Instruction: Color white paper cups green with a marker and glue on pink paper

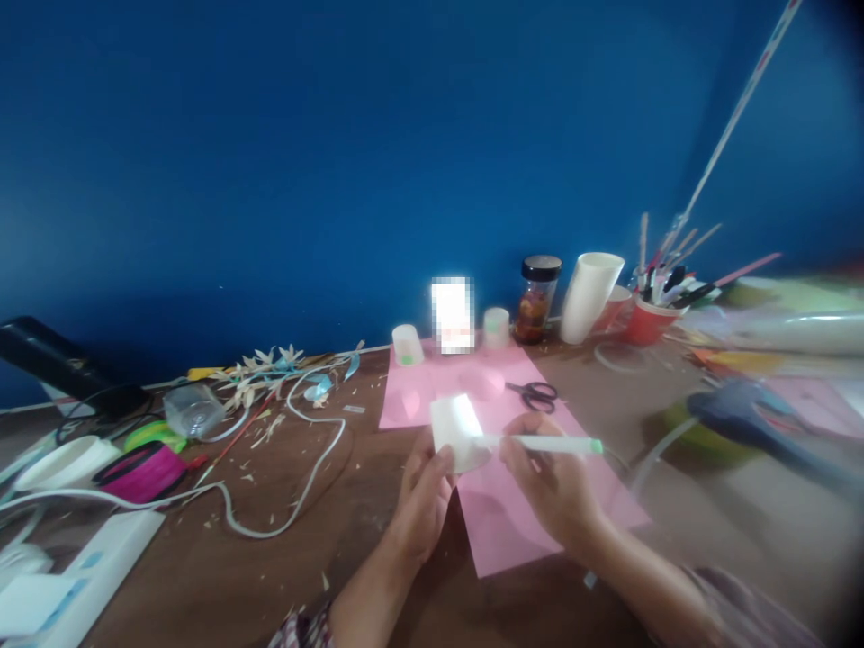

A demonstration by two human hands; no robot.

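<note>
My left hand is closed around a small white cup, its thumb on the near side. In my right hand is a white marker with a green end pointing right. The marker's other end meets the cup's right side; whether it touches is blurred. Both hands are over pink paper. Farther back on the paper are black scissors, a white cup with a green mark and another such cup. A bright, pixelated patch stands between those two.
A jar with a black lid, a tall white cup and a red cup of brushes stand against the blue wall. A blue glue gun lies right. At left are a white cable, a power strip and pink tape.
</note>
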